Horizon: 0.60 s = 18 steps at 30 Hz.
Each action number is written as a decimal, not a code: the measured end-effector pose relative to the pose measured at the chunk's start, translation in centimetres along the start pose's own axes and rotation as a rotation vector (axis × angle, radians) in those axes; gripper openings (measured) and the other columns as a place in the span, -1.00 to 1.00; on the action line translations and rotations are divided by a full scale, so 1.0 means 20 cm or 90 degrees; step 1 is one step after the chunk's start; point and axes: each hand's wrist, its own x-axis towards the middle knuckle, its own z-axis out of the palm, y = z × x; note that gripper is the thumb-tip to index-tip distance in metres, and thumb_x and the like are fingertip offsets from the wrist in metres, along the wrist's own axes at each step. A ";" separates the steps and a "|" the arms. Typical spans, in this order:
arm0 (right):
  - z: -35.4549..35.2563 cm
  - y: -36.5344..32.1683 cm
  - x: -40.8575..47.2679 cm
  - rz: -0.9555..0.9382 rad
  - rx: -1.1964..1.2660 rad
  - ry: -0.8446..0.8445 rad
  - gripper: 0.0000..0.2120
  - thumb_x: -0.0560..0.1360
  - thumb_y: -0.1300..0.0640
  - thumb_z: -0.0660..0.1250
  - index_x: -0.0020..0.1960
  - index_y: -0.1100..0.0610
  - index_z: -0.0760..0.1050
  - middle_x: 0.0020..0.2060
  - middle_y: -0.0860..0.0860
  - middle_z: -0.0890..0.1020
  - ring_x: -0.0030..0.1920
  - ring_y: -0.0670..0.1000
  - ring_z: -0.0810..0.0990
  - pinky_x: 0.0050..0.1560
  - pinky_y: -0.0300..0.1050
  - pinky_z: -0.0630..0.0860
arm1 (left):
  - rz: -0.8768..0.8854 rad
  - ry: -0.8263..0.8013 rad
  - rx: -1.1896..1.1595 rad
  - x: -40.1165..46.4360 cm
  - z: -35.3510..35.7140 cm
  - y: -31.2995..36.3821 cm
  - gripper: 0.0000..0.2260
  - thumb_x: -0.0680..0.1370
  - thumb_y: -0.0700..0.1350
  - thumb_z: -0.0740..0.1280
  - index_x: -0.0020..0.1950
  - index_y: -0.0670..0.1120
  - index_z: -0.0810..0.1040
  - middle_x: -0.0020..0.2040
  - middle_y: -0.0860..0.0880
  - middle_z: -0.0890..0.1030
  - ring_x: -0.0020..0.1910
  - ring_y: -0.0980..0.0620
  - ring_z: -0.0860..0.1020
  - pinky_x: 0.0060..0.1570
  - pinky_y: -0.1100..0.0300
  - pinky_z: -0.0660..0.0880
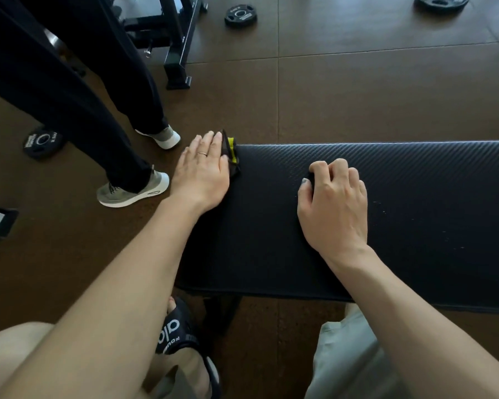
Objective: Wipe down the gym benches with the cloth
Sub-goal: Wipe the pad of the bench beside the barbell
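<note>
A black padded gym bench [386,226] runs from the middle of the view to the right edge. At its left end lies a dark cloth with a yellow stripe [231,152]. My left hand [200,171] presses flat on that cloth with straight fingers, over the bench's end edge. My right hand [333,203] rests on top of the bench pad with its fingers curled under, knuckles up; I cannot see anything in it. Small pale specks dot the pad to the right of my right hand.
Another person stands close at the left, in dark trousers and grey-green trainers [133,191]. Black weight plates lie on the brown rubber floor at the left [42,141], top middle [240,15] and top right [441,1]. A black rack frame [179,53] stands behind.
</note>
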 end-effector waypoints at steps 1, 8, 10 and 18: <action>0.00 0.00 0.00 0.001 0.005 0.000 -0.79 0.64 0.05 0.21 0.17 0.16 0.48 0.01 0.11 0.47 -0.03 0.11 0.45 0.04 0.07 0.44 | -0.004 0.008 -0.008 -0.01 0.00 0.00 -0.49 0.75 0.03 -0.07 0.70 -0.01 -0.04 0.70 0.03 -0.02 0.67 0.03 -0.08 0.63 0.05 -0.14; -0.02 0.00 -0.04 0.001 -0.012 -0.005 -0.76 0.64 0.06 0.22 0.22 0.18 0.49 0.05 0.13 0.47 0.01 0.14 0.43 0.04 0.08 0.44 | -0.093 0.022 -0.167 -0.63 0.06 -0.11 -0.45 0.74 0.02 0.02 0.70 -0.06 -0.04 0.70 -0.06 -0.05 0.61 -0.14 0.16 0.49 -0.03 0.24; -0.01 -0.01 -0.04 0.001 -0.030 -0.005 -0.76 0.64 0.07 0.21 0.22 0.18 0.48 0.05 0.13 0.47 0.01 0.14 0.43 0.04 0.08 0.43 | -0.104 0.018 -0.170 -0.76 0.07 -0.12 -0.44 0.72 0.04 0.01 0.70 -0.04 -0.04 0.69 -0.06 -0.01 0.60 -0.14 0.21 0.43 -0.03 0.33; 0.00 -0.03 -0.02 -0.010 -0.058 -0.010 -0.79 0.64 0.08 0.19 0.17 0.17 0.47 0.04 0.13 0.46 0.00 0.15 0.43 0.02 0.08 0.41 | -0.158 0.021 -0.186 -0.24 0.00 -0.08 -0.48 0.76 0.00 -0.01 0.69 -0.09 -0.05 0.66 -0.17 0.11 0.59 -0.20 0.22 0.46 -0.09 0.24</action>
